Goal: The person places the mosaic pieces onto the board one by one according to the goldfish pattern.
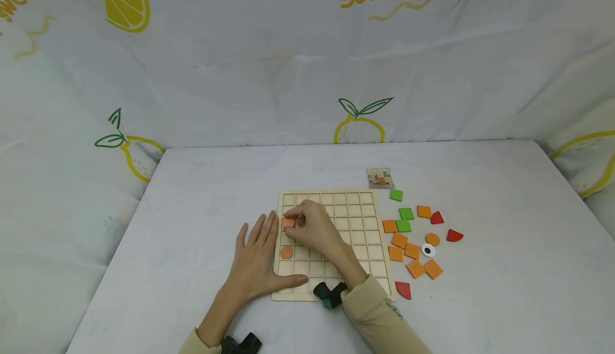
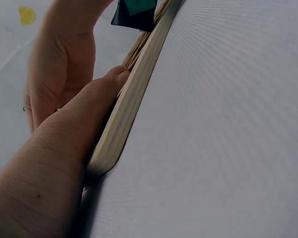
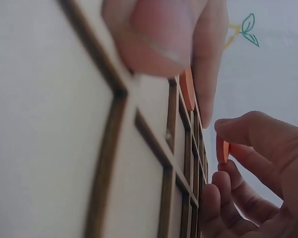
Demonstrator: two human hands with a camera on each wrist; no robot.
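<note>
A light wooden grid board (image 1: 357,236) lies flat on the table. My right hand (image 1: 317,231) is over its left side and pinches an orange square tile (image 1: 288,222) between thumb and fingers, near the left column. In the right wrist view that tile (image 3: 222,148) is seen edge-on, held close to the board. An orange round piece (image 1: 286,252) sits in a left-column cell below it. My left hand (image 1: 257,260) rests along the board's left edge with fingers straight, its thumb (image 2: 89,104) across the lower left corner.
Right of the board lie several orange squares (image 1: 415,269), green squares (image 1: 405,213), red quarter-round pieces (image 1: 454,235), an orange disc (image 1: 432,239) and a white eye disc (image 1: 428,250). A small pattern card (image 1: 380,178) lies at the board's far right corner. Lemon-printed cloth (image 1: 269,87) hangs behind.
</note>
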